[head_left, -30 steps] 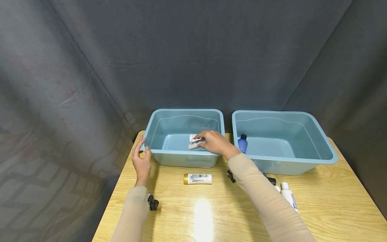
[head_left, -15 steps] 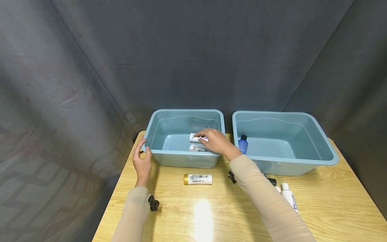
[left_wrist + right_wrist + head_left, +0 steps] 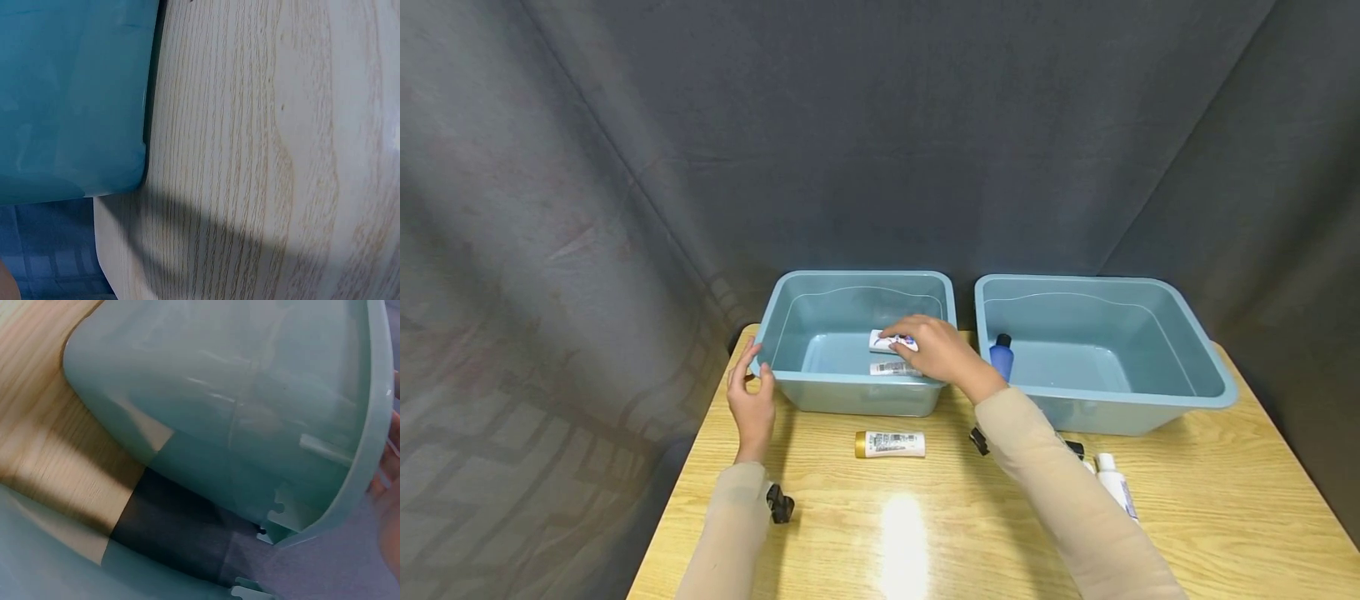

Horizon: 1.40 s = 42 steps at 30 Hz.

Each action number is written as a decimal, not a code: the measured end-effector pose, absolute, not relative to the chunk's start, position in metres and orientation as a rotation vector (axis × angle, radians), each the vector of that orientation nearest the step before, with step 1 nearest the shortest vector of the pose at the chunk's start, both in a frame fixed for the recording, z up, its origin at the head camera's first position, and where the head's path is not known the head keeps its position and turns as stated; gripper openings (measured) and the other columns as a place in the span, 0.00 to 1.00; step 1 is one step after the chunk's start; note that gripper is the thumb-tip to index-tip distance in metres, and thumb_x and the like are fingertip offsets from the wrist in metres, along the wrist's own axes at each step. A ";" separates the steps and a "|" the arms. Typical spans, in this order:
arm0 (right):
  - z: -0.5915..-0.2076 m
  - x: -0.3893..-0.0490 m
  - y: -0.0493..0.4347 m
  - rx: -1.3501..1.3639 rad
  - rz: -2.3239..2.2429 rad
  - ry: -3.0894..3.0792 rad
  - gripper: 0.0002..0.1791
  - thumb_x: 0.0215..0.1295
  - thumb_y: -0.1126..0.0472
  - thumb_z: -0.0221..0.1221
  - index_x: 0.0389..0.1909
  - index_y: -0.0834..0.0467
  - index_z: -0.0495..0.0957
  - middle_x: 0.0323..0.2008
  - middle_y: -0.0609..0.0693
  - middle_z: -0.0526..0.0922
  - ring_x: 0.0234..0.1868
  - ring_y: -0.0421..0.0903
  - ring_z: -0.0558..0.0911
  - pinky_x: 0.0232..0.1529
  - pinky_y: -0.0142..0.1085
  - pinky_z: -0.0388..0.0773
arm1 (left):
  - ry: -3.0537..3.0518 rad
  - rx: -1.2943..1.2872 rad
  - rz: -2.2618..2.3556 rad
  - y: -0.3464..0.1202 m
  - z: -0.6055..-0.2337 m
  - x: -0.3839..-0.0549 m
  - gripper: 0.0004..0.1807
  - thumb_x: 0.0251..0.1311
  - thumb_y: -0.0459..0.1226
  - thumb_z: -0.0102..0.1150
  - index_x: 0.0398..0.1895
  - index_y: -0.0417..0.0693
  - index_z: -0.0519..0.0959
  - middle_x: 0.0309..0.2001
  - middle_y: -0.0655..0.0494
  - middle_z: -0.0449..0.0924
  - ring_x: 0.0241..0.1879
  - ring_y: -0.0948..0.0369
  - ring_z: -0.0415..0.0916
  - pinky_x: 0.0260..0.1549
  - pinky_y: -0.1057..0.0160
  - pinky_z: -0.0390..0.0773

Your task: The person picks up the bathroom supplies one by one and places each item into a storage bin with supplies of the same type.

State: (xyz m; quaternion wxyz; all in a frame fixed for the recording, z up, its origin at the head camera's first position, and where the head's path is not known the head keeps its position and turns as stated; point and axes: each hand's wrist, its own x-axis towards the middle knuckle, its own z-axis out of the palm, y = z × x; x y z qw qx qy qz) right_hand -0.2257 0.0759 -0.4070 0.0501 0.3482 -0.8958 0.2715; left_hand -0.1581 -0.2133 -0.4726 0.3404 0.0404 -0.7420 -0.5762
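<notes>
In the head view my left hand (image 3: 754,410) holds the near left corner of the left light-blue plastic bin (image 3: 850,378), fingers outside and thumb at the front rim. My right hand (image 3: 938,348) reaches over that bin's near right side. Its thumb and fingers pinch a white bottle (image 3: 891,341) with blue and red print, lying inside. Just nearer in the bin lies a white tube (image 3: 892,368) with grey print, partly behind the rim. In the right wrist view, part of my right hand (image 3: 389,487) shows past the bin rim.
A white tube with a gold cap (image 3: 891,444) lies on the wooden table (image 3: 835,517). The right bin (image 3: 1105,392) holds a blue bottle (image 3: 1002,360) with a black cap. White bottles (image 3: 1116,485) and a black cap (image 3: 1076,449) are partly hidden by my right sleeve.
The grey-printed tube, tilted in my right hand at first, now lies on the bin floor. My right hand has shifted to the white bottle behind it. The left hand stays put.
</notes>
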 end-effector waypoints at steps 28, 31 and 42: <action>-0.403 -0.188 0.070 1.183 0.969 -2.281 0.13 0.63 0.65 0.66 0.49 0.56 0.85 0.48 0.48 0.85 0.53 0.46 0.82 0.54 0.41 0.78 | -1.919 0.097 -1.500 -0.214 -0.474 -0.160 0.18 0.66 0.26 0.52 0.59 0.32 0.77 0.67 0.46 0.71 0.63 0.49 0.66 0.51 0.64 0.64; -0.403 -0.184 0.069 1.173 0.999 -2.244 0.13 0.62 0.65 0.67 0.48 0.57 0.85 0.48 0.48 0.85 0.53 0.46 0.81 0.54 0.40 0.78 | -1.918 0.095 -1.510 -0.215 -0.474 -0.160 0.18 0.66 0.26 0.52 0.59 0.32 0.77 0.67 0.46 0.71 0.63 0.49 0.66 0.51 0.62 0.64; -0.404 -0.172 0.070 1.189 1.019 -2.101 0.11 0.60 0.66 0.67 0.44 0.58 0.86 0.45 0.48 0.87 0.49 0.46 0.83 0.57 0.38 0.76 | -1.904 0.086 -1.490 -0.214 -0.476 -0.160 0.18 0.66 0.26 0.52 0.59 0.31 0.77 0.66 0.45 0.72 0.60 0.54 0.68 0.50 0.67 0.63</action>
